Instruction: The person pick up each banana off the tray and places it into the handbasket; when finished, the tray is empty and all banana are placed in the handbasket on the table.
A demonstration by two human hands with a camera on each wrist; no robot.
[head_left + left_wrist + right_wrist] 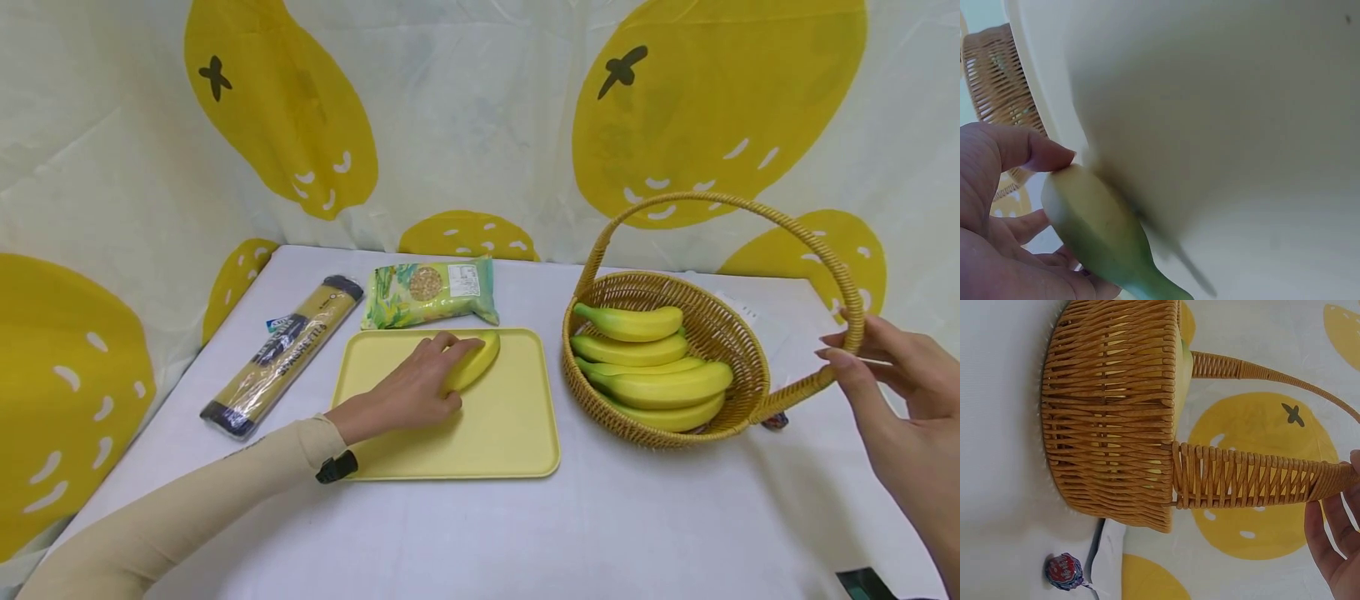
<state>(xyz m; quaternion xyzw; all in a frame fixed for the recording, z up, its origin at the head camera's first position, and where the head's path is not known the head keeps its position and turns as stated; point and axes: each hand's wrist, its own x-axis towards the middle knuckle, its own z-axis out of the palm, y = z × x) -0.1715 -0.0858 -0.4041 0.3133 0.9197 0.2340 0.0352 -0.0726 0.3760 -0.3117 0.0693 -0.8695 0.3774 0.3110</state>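
Over the yellow tray (487, 442), my left hand (420, 379) grips a single banana (480, 358) between thumb and fingers. The left wrist view shows that banana (1100, 225) close up, its green end pointing away from the palm. On the right, my right hand (900, 383) pinches the handle (843, 275) of a wicker basket (738, 350). Several bananas (660, 383) lie stacked inside the basket. From the right wrist view, the basket's woven side (1110, 419) stands upright on the table, and only the fingers (1335, 531) of that hand show at its handle.
Behind the tray lies a green food packet (431, 292). A long pack of dry noodles (285, 354) lies to the tray's left. A wrapped lollipop (1064, 572) is beside the basket. A patterned cloth (480, 108) hangs behind the white table (480, 533).
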